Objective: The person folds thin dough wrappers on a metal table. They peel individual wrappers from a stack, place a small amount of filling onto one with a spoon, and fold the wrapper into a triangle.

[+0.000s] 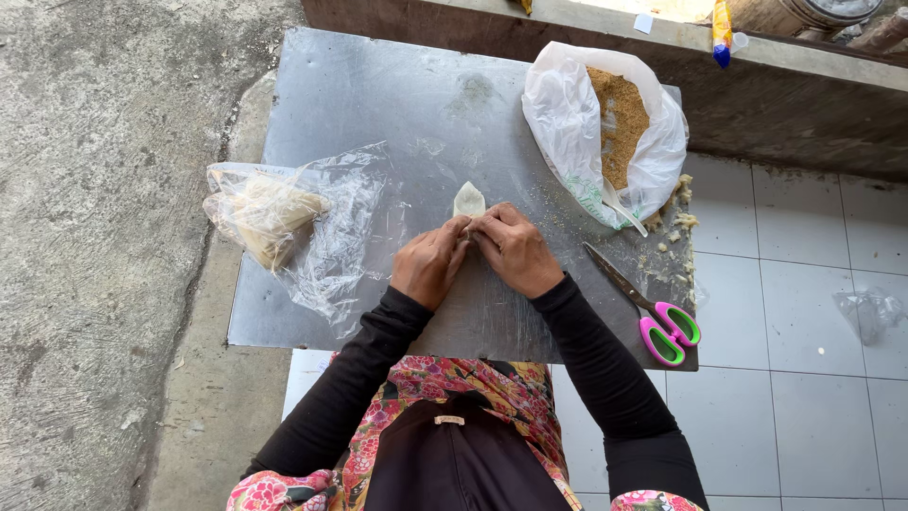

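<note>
My fingers [462, 230] on both hands are pinched closed on the near end of a small pale dough wrapper [469, 200] lying mid-bench. It looks thin, soft and easily torn, so I judge the folded edge the safest hold. My left hand [430, 263] has a clear bag [284, 218] near; my right hand [515, 251] has bare metal bench [378, 95] before the crumb bag [615, 132] and scissors [653, 308].
</note>
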